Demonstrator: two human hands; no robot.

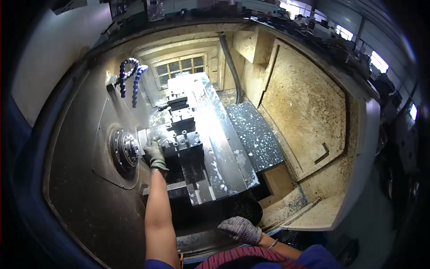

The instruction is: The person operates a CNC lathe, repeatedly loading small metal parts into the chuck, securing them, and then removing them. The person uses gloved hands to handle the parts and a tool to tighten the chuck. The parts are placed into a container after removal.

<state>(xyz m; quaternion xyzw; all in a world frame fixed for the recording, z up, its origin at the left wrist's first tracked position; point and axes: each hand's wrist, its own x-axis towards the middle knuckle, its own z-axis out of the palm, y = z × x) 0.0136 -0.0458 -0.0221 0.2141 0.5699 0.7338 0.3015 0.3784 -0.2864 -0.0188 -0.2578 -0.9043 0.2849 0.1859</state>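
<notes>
My left hand [155, 156], in a grey-green work glove, reaches into a lathe between the round spindle chuck [124, 150] and the tool blocks [186, 139]. Its fingers are closed beside a pale metal piece [143, 136] in front of the chuck; what they grip is partly hidden. My right hand [242, 229], in a mottled grey knit glove, hangs low in front of the machine. Its fingers are curled together, and anything inside them is hidden. The tool blocks carry several bolts and sit on a bright metal slide [221, 134].
Blue segmented coolant hoses [123, 80] hang above the chuck. A dark hose [230, 67] runs down the back wall. Right of the slide lies a black cover [255, 134] with white flecks. The stained machine door panel [309, 112] stands at the right.
</notes>
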